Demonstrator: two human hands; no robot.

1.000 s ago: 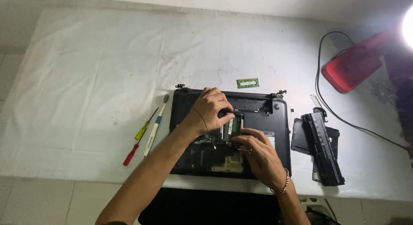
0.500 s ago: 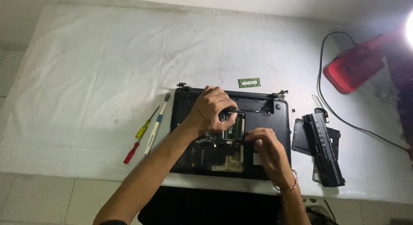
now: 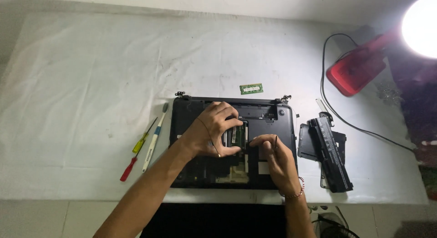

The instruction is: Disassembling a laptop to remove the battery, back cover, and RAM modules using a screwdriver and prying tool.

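Flanking one open laptop (image 3: 273,117), left hand (image 3: 214,135) curled on it, right hand (image 3: 275,158) pinching one thin tool (image 3: 276,141), two screwdrivers (image 3: 136,151) beside.

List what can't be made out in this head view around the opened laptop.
- Head view: what the left hand grips in the open bay of the laptop; its fingers cover it.
- The tip of the thin tool in the right hand; too small.
- The lamp head; glare washes it out.

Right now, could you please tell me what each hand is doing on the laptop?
Left hand: fingers curled on the green memory module in the open laptop base.
Right hand: pinched shut on a thin dark tool.
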